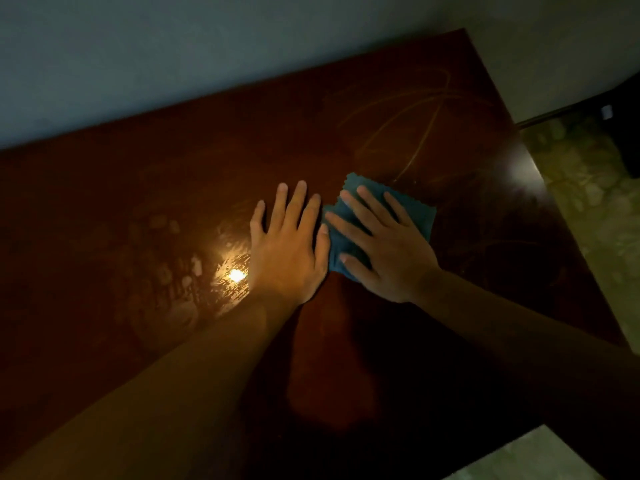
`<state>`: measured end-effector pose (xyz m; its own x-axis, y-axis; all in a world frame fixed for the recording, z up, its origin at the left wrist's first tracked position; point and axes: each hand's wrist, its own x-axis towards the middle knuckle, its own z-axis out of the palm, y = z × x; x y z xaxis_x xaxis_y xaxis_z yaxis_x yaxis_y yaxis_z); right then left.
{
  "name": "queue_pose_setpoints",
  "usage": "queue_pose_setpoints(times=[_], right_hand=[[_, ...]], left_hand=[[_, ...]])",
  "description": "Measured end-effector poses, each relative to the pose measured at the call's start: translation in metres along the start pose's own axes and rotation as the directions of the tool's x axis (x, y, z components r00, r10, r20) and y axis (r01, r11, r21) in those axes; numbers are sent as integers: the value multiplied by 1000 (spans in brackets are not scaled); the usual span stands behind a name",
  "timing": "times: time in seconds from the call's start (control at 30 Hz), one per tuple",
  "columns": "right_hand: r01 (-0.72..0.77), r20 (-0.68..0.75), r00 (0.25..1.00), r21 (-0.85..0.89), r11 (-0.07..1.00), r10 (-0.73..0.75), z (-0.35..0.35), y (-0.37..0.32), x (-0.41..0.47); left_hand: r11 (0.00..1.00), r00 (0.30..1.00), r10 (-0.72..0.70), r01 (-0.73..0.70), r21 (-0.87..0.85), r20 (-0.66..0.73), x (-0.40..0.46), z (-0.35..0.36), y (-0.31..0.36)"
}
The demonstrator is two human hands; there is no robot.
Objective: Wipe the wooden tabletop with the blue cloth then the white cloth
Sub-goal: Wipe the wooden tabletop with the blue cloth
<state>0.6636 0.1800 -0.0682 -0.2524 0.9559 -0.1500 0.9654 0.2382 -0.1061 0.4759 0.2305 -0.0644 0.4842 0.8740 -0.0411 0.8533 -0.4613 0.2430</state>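
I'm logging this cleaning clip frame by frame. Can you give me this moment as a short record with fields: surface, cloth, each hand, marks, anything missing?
surface: dark wooden tabletop, set against a pale wall
cloth: blue cloth, flat on the tabletop, zigzag edge showing
right hand: right hand presses flat on the blue cloth, fingers spread
left hand: left hand rests flat on the bare wood beside the cloth, holds nothing
marks: smudges around a bright light reflection; curved streaks beyond the cloth
white cloth: not in view
stage: blue-cloth wiping

The right hand point(384, 244) presses flat on the blue cloth point(412, 213); the left hand point(289, 247) lies flat on the tabletop point(138, 188) beside it.
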Motion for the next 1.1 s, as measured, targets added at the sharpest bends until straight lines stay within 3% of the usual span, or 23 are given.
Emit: queue_pose_setpoints(times=[0.33,0.63,0.8,1.1], right_hand=[[-91,-26,996,-24,996,90,-17,34,64],[-107,-50,993,0,994,107,-15,31,62],[-249,-56,967,27,968,250,-10,7,42],[-253,-31,967,25,967,253,-5,-17,12]], left_hand=[[998,999,24,-25,-49,-28,1,3,0],[996,997,33,-39,-75,-67,1,4,1],[996,996,40,-46,-74,-73,0,4,1],[996,997,63,-65,-56,-37,1,2,-3]])
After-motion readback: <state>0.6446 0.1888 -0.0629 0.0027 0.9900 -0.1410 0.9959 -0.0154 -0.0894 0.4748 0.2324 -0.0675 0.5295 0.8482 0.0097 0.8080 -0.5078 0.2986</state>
